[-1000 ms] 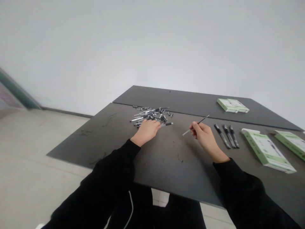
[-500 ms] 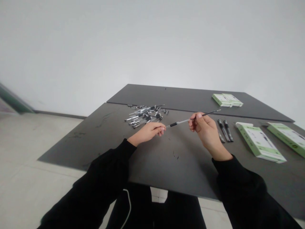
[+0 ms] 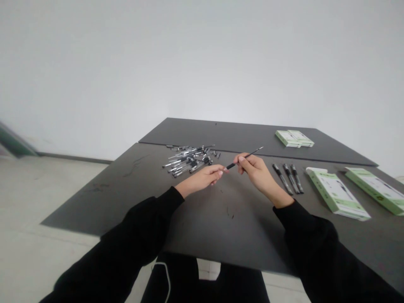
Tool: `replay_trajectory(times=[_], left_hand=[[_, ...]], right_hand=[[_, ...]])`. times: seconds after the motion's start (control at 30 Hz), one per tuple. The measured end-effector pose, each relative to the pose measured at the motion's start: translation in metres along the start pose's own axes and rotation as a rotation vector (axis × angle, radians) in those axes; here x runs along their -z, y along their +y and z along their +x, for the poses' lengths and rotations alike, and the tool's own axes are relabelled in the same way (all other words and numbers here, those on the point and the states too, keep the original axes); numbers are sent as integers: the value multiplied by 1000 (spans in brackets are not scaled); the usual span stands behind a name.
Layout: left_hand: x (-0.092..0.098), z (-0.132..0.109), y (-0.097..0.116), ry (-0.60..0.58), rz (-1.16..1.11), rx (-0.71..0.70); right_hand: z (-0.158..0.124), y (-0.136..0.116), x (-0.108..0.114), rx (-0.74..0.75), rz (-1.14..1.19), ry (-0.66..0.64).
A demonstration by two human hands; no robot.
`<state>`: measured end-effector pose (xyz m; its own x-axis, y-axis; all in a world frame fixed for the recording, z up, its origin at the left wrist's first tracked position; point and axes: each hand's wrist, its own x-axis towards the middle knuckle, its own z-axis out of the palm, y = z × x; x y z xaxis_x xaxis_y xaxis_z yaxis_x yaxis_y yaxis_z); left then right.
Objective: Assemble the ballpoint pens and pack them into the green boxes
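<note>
Pen (image 3: 235,165) lies across the gap between our hands; our right hand (image 3: 255,172) pinches it midway, our left hand (image 3: 200,176) grasps its lower end; loose pens (image 3: 189,162) lie just beyond, on the dark table (image 3: 126,198).

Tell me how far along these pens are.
Looks done: three black pens lie side by side on the tabletop. In hand: one pen is held between the left hand and the right hand. Left: the loose heap of pens, clearly the larger share.
</note>
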<state>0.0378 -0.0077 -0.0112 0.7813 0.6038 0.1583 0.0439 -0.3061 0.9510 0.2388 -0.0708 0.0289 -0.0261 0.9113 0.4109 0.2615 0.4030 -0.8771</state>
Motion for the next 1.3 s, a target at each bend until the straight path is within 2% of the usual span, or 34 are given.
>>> replay_trajectory(times=[0.1,0.23,0.33,0.4,0.5,0.6,0.7,0.8,1.0,1.3], left_hand=[[5,26,18,-13,-9,-99],[16,52,49,64,-203,-203],[30,55,67,102,-389,-238],[45,51,75,133,-452,-221],[75,43,81,189,-472,-193],[103,39,81,258,-481,-230],[117,38,80,282,-451,-220],[123,37,79,280,-399,-202],[140,28,85,414,-204,-167],[160,4,98,485,-22,-198]], right_hand=[[31,-17,2,18,-16,-63],[68,-56,4,89,58,-73],[89,-79,3,118,72,-87],[102,-79,3,116,48,-75],[121,-51,2,60,-119,-43],[132,0,-4,-42,-455,-85],[132,48,-10,-82,-602,-155],[131,75,-11,-95,-660,-211],[151,86,-9,-102,-767,-227],[191,95,-48,-18,-856,-331]])
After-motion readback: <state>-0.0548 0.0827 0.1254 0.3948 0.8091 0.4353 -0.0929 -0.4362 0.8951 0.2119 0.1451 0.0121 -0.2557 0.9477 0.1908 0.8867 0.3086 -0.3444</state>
